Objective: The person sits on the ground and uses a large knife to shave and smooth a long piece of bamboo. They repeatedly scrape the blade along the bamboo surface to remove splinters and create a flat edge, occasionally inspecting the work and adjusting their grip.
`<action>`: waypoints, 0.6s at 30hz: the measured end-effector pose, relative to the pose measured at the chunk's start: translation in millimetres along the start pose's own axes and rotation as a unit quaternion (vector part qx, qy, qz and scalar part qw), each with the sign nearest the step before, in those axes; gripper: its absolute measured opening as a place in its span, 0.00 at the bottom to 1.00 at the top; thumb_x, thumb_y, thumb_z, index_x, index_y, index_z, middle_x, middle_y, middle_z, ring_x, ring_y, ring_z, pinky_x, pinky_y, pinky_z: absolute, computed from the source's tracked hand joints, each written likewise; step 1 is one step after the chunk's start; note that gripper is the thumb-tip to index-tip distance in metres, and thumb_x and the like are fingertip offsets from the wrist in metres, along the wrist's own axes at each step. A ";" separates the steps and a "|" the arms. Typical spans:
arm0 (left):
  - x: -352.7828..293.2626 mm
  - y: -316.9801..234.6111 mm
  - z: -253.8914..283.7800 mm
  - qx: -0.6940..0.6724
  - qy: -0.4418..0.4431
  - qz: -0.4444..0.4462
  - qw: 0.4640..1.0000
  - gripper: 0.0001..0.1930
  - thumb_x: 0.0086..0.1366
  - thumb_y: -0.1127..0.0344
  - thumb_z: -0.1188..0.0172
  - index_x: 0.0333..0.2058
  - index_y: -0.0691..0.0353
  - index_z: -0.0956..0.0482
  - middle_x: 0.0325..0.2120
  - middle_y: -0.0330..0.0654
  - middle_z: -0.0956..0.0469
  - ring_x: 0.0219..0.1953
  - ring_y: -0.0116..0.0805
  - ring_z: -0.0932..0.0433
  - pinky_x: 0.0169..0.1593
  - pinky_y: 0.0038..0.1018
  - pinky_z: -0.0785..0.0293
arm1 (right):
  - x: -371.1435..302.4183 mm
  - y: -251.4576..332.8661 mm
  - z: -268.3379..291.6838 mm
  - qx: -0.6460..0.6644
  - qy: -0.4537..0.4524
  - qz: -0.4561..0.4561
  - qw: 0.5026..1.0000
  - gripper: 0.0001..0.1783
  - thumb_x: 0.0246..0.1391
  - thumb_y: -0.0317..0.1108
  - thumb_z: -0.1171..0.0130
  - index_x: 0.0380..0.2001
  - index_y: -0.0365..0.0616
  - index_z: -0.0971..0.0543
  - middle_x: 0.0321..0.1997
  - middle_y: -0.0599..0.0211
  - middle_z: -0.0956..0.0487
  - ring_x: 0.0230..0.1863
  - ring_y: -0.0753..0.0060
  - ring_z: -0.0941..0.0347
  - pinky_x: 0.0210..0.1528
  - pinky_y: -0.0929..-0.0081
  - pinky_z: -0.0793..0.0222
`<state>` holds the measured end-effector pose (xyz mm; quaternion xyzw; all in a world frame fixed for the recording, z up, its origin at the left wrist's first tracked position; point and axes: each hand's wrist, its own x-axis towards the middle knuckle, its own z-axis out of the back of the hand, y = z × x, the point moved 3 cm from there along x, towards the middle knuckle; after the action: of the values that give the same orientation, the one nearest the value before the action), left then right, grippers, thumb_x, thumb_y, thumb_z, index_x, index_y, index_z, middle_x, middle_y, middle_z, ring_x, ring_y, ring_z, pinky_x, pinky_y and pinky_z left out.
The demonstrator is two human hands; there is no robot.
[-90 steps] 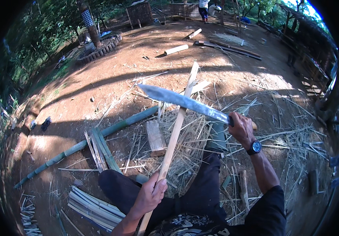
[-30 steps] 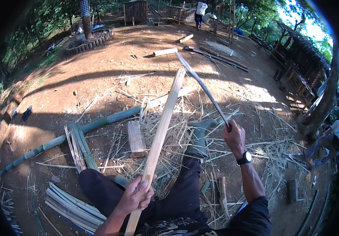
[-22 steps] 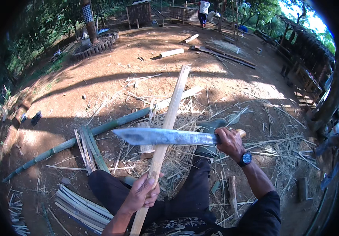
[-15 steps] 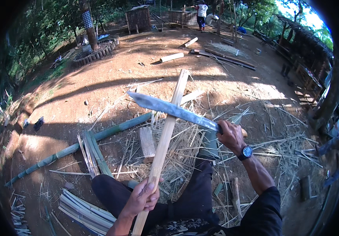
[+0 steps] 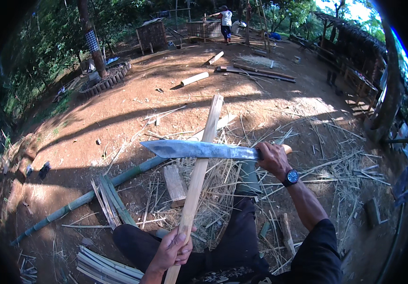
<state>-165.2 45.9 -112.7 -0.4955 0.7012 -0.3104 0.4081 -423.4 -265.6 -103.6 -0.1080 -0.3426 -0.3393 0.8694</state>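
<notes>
My left hand (image 5: 174, 247) is wrapped round the lower part of a long, pale wooden slat (image 5: 195, 184), which slants up and away from my lap. In my right hand (image 5: 274, 160) is the wooden handle of a machete (image 5: 204, 150). Its broad grey blade lies across the upper part of the slat, nearly level, with the tip pointing left. From this view I cannot tell whether the blade touches the slat or hovers just over it. A watch sits on my right wrist.
A wooden block (image 5: 174, 184) and a green bamboo pole (image 5: 88, 196) lie past my left knee. Split bamboo strips (image 5: 104, 265) are stacked at the lower left. Shavings (image 5: 220, 194) litter the ground between my legs. Two cut logs (image 5: 194, 79) lie farther off; a person (image 5: 226, 23) stands far back.
The machete has turned from a slant to nearly level, its tip dropping lower and a little left. My right hand has shifted slightly. My left hand keeps its hold on the slat.
</notes>
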 end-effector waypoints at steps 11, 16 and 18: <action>3.5 3.8 -3.1 0.016 0.000 0.008 1.000 0.20 0.73 0.57 0.59 0.55 0.66 0.38 0.19 0.34 0.41 0.12 0.16 0.46 0.14 0.15 0.47 | 2.0 -5.1 -1.7 0.015 -0.011 -0.053 0.998 0.08 0.42 0.28 0.43 0.29 0.43 0.28 0.24 0.54 0.23 0.25 0.47 0.25 0.28 0.53 0.31; -7.0 16.2 -6.7 0.007 0.031 0.035 0.999 0.20 0.73 0.58 0.59 0.55 0.65 0.39 0.19 0.34 0.41 0.12 0.16 0.46 0.14 0.15 0.46 | -0.1 -87.1 7.5 -0.048 -0.020 -0.274 0.960 0.09 0.49 0.33 0.45 0.30 0.38 0.26 0.24 0.46 0.23 0.29 0.43 0.25 0.30 0.50 0.32; -6.9 10.6 -4.4 0.008 0.022 0.017 1.000 0.19 0.73 0.58 0.59 0.55 0.65 0.39 0.19 0.34 0.41 0.12 0.16 0.46 0.14 0.15 0.46 | -2.6 -88.9 6.2 -0.031 -0.041 -0.314 0.948 0.09 0.50 0.34 0.46 0.30 0.39 0.27 0.24 0.45 0.24 0.30 0.43 0.26 0.31 0.51 0.32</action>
<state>-172.5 55.9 -117.7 -0.4732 0.7158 -0.3196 0.4019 -487.0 -328.0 -104.7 -0.0358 -0.3841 -0.6007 0.7002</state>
